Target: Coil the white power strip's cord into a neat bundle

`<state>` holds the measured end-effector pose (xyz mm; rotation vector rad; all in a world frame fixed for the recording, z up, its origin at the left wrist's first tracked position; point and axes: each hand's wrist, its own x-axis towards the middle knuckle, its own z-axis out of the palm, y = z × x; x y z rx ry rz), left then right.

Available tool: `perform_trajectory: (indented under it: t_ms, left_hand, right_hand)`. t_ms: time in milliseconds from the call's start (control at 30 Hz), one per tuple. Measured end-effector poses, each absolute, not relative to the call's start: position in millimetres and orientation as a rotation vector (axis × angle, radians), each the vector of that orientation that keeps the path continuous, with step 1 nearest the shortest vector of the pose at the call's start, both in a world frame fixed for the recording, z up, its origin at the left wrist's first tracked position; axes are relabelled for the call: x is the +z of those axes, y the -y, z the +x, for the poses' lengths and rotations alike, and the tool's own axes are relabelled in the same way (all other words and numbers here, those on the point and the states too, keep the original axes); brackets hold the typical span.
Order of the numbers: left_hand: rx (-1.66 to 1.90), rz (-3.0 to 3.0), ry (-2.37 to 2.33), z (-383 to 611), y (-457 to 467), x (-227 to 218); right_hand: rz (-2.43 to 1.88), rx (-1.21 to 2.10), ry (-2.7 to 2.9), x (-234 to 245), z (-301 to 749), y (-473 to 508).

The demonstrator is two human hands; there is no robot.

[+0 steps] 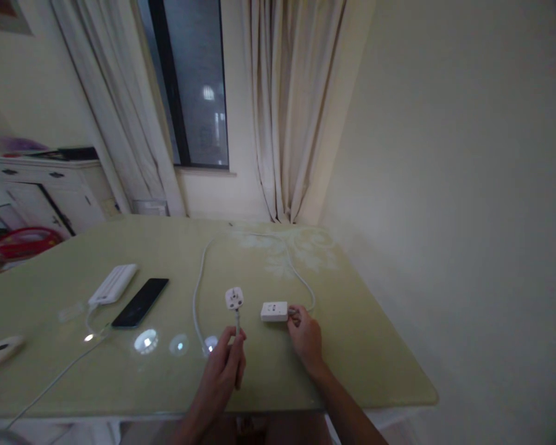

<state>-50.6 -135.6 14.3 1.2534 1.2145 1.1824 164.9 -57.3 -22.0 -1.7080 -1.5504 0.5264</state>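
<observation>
In my left hand (222, 363) is the cord of a white plug (234, 298), gripped just below the plug head, whose face with its pins shows upright above my fingers. My right hand (306, 337) pinches the cord end of a small white socket block (274, 311), which has dark outlet holes on its face. A white cord (197, 290) joins the two, looping out over the far part of the table and back. My fingers hide the cord where they close on it.
On the pale green tabletop (370, 346), a black phone (140, 303) lies left beside a white power bank (113, 284) with a cable. A white oval device (2, 352) is at the far left. A wall (467, 216) borders the right; curtains (291, 111) hang behind.
</observation>
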Motion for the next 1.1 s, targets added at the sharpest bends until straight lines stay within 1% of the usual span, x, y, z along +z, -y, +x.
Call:
perform_trajectory:
  t_ms: [100, 167, 300, 367, 433, 533, 667, 733, 800, 867, 933, 1033, 1100]
  left_hand:
    - [1.065, 1.212, -1.165, -33.1, 143.3, 21.6]
    - [1.007, 1.154, -1.123, -22.7, 144.8, 25.1]
    - [0.960, 0.986, -1.055, -5.8, 142.2, 31.5]
    - [0.997, 0.933, -1.006, -0.1, 142.1, 37.6]
    - [1.033, 0.899, -0.941, 1.1, 144.0, 45.0]
    - [1.004, 1.072, -0.949, -12.4, 145.8, 51.8]
    - [0.929, 1.697, -1.195, -60.1, 128.5, 43.5]
    - [0.968, 1.838, -1.374, -85.5, 113.2, 38.4]
    - [0.969, 1.813, -1.520, -101.6, 101.4, 40.2]
    - [0.928, 1.739, -1.519, -103.7, 98.3, 51.6]
    - [0.921, 1.633, -1.327, -93.5, 104.1, 70.4]
    - [0.947, 1.305, -0.954, -71.1, 116.6, 101.2]
    - [1.011, 1.097, -0.843, -61.7, 117.6, 116.9]
  right_hand:
    - [-1.775, 0.342, 1.684, -16.3, 168.8, 64.8]
    - [-1.669, 0.142, 1.819, -9.8, 172.0, 73.8]
    - [-0.984, -0.277, 2.124, 13.0, 175.4, 91.9]
    - [-0.744, -0.323, 2.226, 26.3, 174.6, 96.0]
    - [-0.681, -0.200, 2.254, 36.4, 172.8, 95.7]
    - [-0.814, 0.085, 2.106, 43.9, 170.5, 88.0]
    - [-1.075, 0.521, 1.539, 50.6, 168.3, 64.5]
    - [-1.121, 0.770, 1.246, 54.4, 164.6, 49.0]
    - [-1.138, 0.939, 1.084, 56.9, 156.8, 35.1]
    - [-1.147, 1.014, 1.081, 57.1, 144.1, 26.6]
    - [-1.142, 1.027, 1.178, 55.6, 127.7, 24.9]
    - [-1.110, 1.015, 1.322, 51.0, 102.5, 32.6]
    - [-1.079, 1.094, 1.333, 46.3, 90.0, 41.7]
